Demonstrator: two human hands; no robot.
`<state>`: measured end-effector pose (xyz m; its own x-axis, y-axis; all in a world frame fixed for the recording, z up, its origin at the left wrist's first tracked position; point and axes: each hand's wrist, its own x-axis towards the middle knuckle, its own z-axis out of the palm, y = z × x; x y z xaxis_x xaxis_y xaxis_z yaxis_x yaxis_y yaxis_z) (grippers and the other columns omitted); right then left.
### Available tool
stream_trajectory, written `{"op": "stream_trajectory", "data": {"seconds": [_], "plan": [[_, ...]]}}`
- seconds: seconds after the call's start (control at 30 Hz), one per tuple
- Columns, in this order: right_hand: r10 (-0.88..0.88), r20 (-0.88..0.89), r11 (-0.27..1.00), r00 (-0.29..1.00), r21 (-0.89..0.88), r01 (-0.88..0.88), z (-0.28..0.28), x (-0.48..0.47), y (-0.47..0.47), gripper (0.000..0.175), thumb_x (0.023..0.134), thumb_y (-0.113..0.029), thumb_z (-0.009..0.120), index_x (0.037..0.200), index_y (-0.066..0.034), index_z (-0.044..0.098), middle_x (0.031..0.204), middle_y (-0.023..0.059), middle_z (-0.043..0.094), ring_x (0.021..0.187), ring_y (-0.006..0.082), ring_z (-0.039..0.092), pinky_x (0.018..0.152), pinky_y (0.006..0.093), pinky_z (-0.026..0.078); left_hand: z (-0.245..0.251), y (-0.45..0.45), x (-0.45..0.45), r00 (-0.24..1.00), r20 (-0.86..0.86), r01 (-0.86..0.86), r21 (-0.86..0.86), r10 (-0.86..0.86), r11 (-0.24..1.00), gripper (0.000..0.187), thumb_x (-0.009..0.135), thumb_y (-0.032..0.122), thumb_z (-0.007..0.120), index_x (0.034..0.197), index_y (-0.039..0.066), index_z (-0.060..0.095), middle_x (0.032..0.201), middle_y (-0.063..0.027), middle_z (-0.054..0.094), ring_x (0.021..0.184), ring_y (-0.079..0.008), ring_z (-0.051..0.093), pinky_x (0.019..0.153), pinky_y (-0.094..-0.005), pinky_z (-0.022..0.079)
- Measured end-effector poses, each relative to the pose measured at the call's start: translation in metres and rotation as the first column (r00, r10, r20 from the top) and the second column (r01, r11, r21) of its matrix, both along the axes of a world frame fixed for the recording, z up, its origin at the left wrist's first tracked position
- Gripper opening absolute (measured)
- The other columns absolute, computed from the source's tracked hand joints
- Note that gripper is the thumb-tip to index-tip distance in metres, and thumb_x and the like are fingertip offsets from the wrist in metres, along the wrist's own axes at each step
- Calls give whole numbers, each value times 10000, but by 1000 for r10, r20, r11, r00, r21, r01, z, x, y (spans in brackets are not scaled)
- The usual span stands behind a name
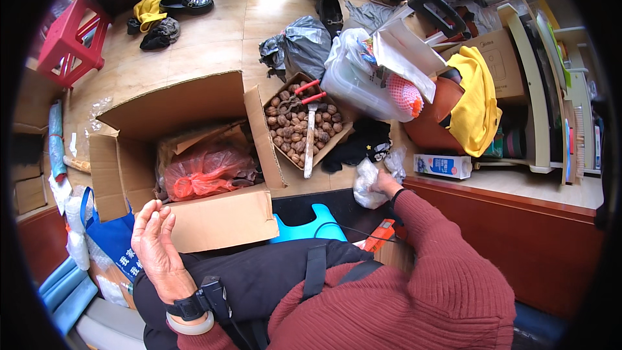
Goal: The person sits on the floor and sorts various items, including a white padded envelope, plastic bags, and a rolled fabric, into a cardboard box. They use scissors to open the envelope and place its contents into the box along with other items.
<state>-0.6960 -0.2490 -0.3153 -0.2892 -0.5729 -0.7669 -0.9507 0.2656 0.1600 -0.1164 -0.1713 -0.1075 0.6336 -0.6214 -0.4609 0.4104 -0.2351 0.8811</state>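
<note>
My right hand (385, 183) grips a crumpled white plastic bag (368, 184), beside a smaller clear bag (396, 163). My left hand (156, 243) is raised with nothing in it, palm up and fingers slightly curled, near the lower flap of an open cardboard box (218, 221). In that box lies a knotted red plastic bag (209, 175). To its right, walnuts (291, 131) fill a smaller cardboard box; across them rest a hammer (309, 143) with a pale worn handle and a tool with red handles (313, 98). Black cloth (362, 143) lies between this box and the bags.
A light-blue plastic stool (316, 226) is just before my lap. A clear plastic tub (359, 78), a grey plastic bag (306, 43) and a yellow cloth (474, 107) stand farther right. A carton (442, 166) lies on its side near a red-brown wooden edge. A red stool (75, 41) is far left.
</note>
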Motion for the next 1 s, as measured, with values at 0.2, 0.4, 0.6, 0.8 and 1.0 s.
{"op": "stream_trajectory", "data": {"seconds": [0.2, 0.4, 0.6, 0.8, 1.0], "plan": [[275, 545, 747, 792, -640, 181, 47, 120, -125, 492, 844, -217, 694, 1246, 24, 545, 982, 206, 661, 909, 323, 671, 812, 410, 532, 8, -7, -10, 998, -48, -45, -24, 44, 999, 239, 899, -19, 670, 1137, -42, 664, 1069, -127, 694, 917, -188, 698, 857, -314, 576], [-203, 912, 784, 355, -66, 617, 37, 280, -285, 1003, 842, -109, 770, 1551, -21, 67, 1247, 235, 573, 825, 283, 698, 645, 399, 596, 14, -10, -16, 998, -24, -66, 2, 66, 998, 231, 899, -6, 674, 1129, -36, 672, 1055, -115, 705, 911, -182, 695, 836, -308, 577], [-347, 868, 718, 355, 2, 697, 13, 329, -335, 305, 870, -134, 773, 1096, 27, 647, 978, 159, 701, 814, 273, 712, 652, 393, 560, 22, -14, -22, 992, -59, -111, -7, 111, 994, 226, 918, 49, 699, 1122, -38, 655, 1057, -96, 696, 919, -167, 702, 821, -261, 581], [-351, 873, 751, 339, 46, 659, 8, 314, -328, 1253, 898, -233, 744, 1507, -61, -337, 1243, 235, 623, 1011, 354, 683, 832, 499, 583, 24, -19, -25, 992, -84, -94, -41, 90, 995, 225, 931, 8, 666, 1144, -64, 656, 1065, -137, 687, 916, -190, 702, 815, -282, 600], [-312, 854, 587, 416, -170, 791, -28, 318, -338, 45, 865, -55, 637, 892, -20, 632, 657, 84, 600, 523, 209, 630, 429, 368, 485, 23, -16, -24, 989, -91, -123, -37, 120, 992, 217, 925, 0, 655, 1136, -49, 672, 1057, -121, 690, 917, -180, 694, 815, -285, 579]]}}
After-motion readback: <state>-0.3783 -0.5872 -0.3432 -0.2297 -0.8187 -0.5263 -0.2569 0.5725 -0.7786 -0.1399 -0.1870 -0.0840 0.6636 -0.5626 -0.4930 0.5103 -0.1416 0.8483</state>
